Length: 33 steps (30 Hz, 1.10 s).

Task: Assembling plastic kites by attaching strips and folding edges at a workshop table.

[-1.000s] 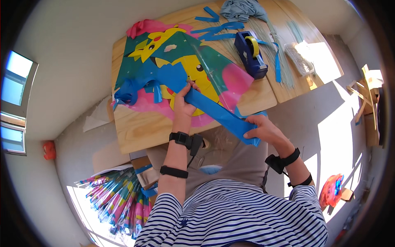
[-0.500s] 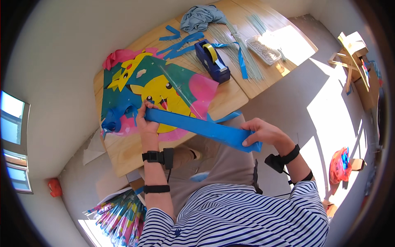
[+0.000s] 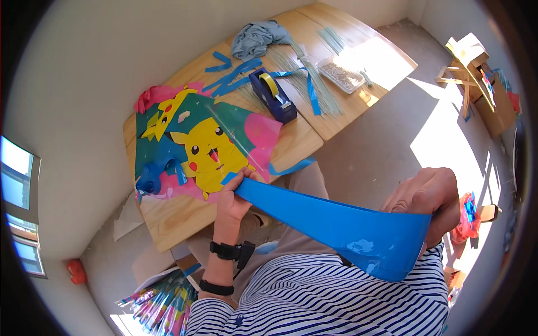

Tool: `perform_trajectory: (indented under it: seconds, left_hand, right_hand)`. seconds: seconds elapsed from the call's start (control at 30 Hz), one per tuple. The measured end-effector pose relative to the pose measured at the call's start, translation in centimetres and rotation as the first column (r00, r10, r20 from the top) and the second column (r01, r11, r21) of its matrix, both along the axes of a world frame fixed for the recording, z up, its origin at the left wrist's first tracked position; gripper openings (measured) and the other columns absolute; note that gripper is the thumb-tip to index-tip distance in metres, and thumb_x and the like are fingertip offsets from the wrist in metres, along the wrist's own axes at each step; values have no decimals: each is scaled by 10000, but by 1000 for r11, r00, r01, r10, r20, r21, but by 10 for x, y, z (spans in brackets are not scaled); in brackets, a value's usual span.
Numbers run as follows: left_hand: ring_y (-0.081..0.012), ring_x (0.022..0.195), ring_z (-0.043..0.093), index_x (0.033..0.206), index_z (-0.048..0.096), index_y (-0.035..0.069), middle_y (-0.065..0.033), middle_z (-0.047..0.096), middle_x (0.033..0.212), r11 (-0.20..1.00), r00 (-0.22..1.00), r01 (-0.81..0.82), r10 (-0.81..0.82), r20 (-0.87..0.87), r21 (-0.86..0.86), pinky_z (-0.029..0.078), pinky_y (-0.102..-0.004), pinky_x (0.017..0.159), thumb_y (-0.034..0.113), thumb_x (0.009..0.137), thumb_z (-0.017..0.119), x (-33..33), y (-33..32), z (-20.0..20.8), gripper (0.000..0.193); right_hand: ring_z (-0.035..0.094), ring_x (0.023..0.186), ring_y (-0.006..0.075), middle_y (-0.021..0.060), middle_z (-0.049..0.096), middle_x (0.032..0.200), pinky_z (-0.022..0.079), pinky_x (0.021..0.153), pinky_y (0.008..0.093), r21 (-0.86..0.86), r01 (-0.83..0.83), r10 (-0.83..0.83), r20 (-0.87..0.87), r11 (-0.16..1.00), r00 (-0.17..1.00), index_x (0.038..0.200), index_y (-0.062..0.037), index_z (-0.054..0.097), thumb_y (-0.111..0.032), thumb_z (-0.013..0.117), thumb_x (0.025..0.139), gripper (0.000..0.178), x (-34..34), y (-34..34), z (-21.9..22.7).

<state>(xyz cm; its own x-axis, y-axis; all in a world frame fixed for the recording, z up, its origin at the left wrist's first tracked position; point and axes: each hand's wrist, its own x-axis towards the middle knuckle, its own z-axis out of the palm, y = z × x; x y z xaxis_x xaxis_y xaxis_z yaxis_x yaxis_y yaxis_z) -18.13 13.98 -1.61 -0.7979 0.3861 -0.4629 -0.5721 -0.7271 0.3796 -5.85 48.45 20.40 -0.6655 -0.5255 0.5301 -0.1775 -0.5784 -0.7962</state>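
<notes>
A long, glossy blue plastic strip point(image 3: 319, 218) stretches between my two hands above my lap. My left hand point(image 3: 236, 196) pinches its far end, beside the table's front edge. Much nearer the camera, my right hand point(image 3: 428, 199) is closed on the other end, where the strip looks widest and sags in a curve. Part of the right fingers is hidden behind the strip. Beyond my left hand lies a printed kite sheet point(image 3: 246, 127), green and pink with a yellow cartoon character. A bunched blue piece point(image 3: 148, 178) rests on the sheet's left corner.
On the wooden table point(image 3: 162, 229) stand a blue tape dispenser point(image 3: 274, 98) and a clear tray of small pale pieces point(image 3: 341, 75). Thin rods point(image 3: 305, 84), blue strips point(image 3: 238, 75) and a grey-blue cloth point(image 3: 260, 39) lie around them. Folded printed pieces point(image 3: 159, 308) sit at lower left.
My right hand has come up toward the camera and to the right, drawing the strip's end with it. My left hand has shifted right and slightly down, still holding its end.
</notes>
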Motion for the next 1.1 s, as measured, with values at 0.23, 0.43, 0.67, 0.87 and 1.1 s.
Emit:
perform_trajectory:
  seconds: [0.23,0.43,0.67,0.87,1.1]
  left_hand:
    - [-337,1066,654,1213,558,-31,-202,648,1187,962,946,261,-237,221,-85,547,-483,972,191,972,654,53,15,-9,342]
    - [-315,1025,670,1196,606,-21,-201,679,1101,962,937,219,-162,309,-161,572,-466,934,176,992,614,76,-36,-26,284]
    - [-304,957,683,1136,627,-11,-178,697,1034,971,952,89,-17,307,-221,581,-458,891,168,986,601,77,-80,-13,236]
    - [-314,925,693,1122,648,-8,-182,707,1023,961,957,-16,95,274,-276,583,-476,878,172,992,581,87,-103,-15,232]
    - [-313,911,689,1120,654,11,-174,708,1011,959,928,32,77,365,-283,578,-469,855,158,975,593,91,-105,-35,216]
  right_hand:
    - [676,687,316,312,677,886,542,624,392,-56,74,-74,-5,996,997,953,123,644,26,758,749,252,3,27,30]
    - [656,788,149,211,707,1047,536,749,246,390,409,-416,-72,825,906,1264,9,600,-163,686,873,436,-116,27,70]
    - [712,751,186,125,724,922,601,717,304,220,564,-589,66,796,806,1009,58,669,47,607,875,148,-398,56,72]
    - [692,794,158,85,709,929,563,727,287,101,770,-763,-102,630,638,1069,-5,685,-110,719,866,231,-490,71,22]
    - [558,635,117,35,616,771,450,553,276,718,558,-894,211,416,395,906,-46,647,-55,720,851,92,-454,84,-158]
